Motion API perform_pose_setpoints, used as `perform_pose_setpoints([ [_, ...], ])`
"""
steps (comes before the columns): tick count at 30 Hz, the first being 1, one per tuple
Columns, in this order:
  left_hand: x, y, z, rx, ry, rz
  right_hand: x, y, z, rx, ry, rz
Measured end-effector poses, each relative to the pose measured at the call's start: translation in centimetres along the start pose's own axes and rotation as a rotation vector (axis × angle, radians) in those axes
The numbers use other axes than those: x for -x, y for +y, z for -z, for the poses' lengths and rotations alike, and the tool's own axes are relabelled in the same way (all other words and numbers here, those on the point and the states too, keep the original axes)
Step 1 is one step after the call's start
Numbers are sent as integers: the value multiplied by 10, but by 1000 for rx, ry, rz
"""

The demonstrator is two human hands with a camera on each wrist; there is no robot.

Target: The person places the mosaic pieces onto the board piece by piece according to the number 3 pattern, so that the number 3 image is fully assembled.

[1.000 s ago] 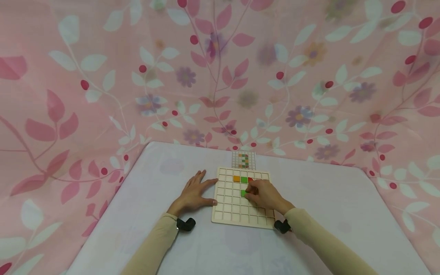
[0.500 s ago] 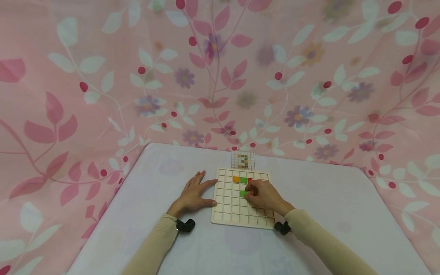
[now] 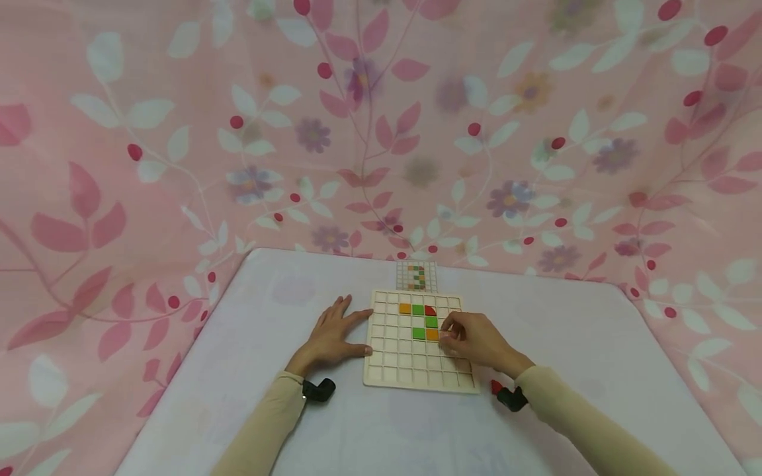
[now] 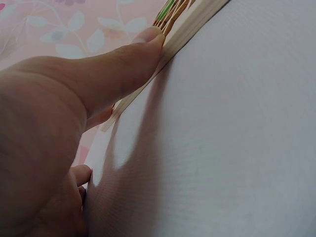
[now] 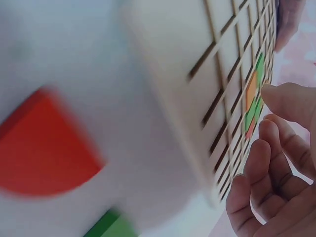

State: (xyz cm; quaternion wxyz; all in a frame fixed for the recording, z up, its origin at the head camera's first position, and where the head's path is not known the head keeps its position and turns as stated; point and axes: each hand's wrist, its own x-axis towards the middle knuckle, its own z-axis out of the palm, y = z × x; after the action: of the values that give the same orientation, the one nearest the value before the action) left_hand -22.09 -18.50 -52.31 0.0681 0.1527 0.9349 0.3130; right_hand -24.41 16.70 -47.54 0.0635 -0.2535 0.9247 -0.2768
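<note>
A wooden grid board [image 3: 393, 379] lies on the table, with coloured tiles set in several squares. In its upper part are an orange tile [image 3: 405, 309], a green tile [image 3: 418, 309] and a red tile [image 3: 430, 311] with one curved corner. Below are another green tile [image 3: 431, 322], a third green tile [image 3: 419, 333] and a second orange tile [image 3: 432, 334]. My right hand [image 3: 479, 340] hovers over the board's right side, fingers loosely bent, nothing visible between them. With thumb and forefinger spread, my left hand [image 3: 330, 336] touches the board's left edge.
Behind the board lies a small card [image 3: 417, 276] printed with a coloured grid pattern. A loose red quarter-round piece [image 5: 47, 153] and a green piece [image 5: 113, 227] lie right of the board, near my right wrist. A floral curtain [image 3: 381, 132] hangs behind the table.
My right hand has drawn back to the right from the tiles, uncovering the lower orange tile, the green tile above it and the red tile. My left hand keeps its place.
</note>
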Motion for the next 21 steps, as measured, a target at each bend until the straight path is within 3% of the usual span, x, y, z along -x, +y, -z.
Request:
perform_pose_setpoints([
  [14, -2, -3, -2, -3, 1, 0, 41, 34, 27, 75, -6, -44],
  [21, -2, -3, -2, -4, 3, -3, 61, 47, 36, 102, -16, -112],
])
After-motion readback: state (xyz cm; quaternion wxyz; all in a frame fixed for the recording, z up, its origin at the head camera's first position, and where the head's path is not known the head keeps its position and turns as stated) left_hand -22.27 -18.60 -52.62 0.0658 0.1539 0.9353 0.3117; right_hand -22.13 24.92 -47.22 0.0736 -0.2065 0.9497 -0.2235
